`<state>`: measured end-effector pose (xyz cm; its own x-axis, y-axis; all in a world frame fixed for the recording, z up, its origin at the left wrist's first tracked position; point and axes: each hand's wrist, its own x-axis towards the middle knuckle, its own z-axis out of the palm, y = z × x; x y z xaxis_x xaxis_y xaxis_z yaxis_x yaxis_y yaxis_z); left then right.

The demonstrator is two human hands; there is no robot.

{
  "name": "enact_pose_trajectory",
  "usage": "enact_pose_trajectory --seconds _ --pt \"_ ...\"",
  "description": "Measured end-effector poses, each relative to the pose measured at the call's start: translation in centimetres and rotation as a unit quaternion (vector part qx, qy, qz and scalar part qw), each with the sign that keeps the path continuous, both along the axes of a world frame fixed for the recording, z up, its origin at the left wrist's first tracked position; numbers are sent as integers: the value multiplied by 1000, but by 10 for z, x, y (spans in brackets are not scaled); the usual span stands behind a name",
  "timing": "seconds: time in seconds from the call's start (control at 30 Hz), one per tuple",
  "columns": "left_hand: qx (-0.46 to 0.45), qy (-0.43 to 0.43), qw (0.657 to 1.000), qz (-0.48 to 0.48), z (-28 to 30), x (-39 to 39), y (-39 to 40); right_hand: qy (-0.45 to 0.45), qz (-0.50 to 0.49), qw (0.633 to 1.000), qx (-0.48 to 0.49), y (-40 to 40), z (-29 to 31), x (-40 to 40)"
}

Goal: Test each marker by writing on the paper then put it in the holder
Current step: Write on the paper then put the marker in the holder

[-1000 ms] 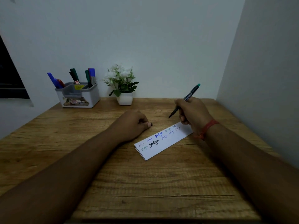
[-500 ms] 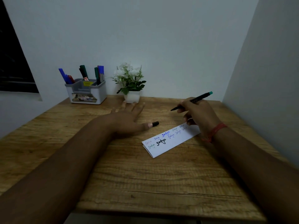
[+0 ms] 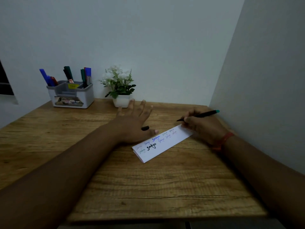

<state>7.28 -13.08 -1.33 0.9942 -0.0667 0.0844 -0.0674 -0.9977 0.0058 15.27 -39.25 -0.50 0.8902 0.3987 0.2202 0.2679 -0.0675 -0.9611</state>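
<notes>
Both your forearms are bare from the near edge of the view up to the hands, with no sleeve showing on either. On your right wrist you wear a red-orange thread band (image 3: pixel 223 140), a thin cord wound round the wrist just behind your right hand (image 3: pixel 203 125); its lower part looks a brighter orange than its upper part. Your left hand (image 3: pixel 132 123) and left wrist carry no band, ring or watch that shows. The fingernails on your left hand's fingers (image 3: pixel 143 103) look short and pale. The light is dim, so finer detail of the band's weave cannot be told.
</notes>
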Motion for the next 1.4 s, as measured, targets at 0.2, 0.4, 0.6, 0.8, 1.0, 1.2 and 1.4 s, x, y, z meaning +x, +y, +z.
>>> enact_pose_trajectory --seconds 0.2,0.4,0.6,0.8,1.0,1.2,1.4 --pt "47 58 997 27 13 29 -24 -37 0 996 -78 0 -6 1" --pt "45 111 992 49 2 45 -34 -91 11 984 -152 -4 -5 1" --pt "50 102 992 56 1 44 -31 -92 -9 979 -180 -4 -7 2" --pt "43 92 993 61 -2 41 -30 -93 -12 978 -185 -3 -10 1" --pt "53 90 993 60 0 40 -31 -101 -20 974 -203 -2 -9 0" --pt "62 83 993 61 -1 41 -31 -103 0 974 -201 -5 -7 -1" --pt "58 84 993 61 -1 41 -31 -98 -19 978 -185 -4 -9 2"
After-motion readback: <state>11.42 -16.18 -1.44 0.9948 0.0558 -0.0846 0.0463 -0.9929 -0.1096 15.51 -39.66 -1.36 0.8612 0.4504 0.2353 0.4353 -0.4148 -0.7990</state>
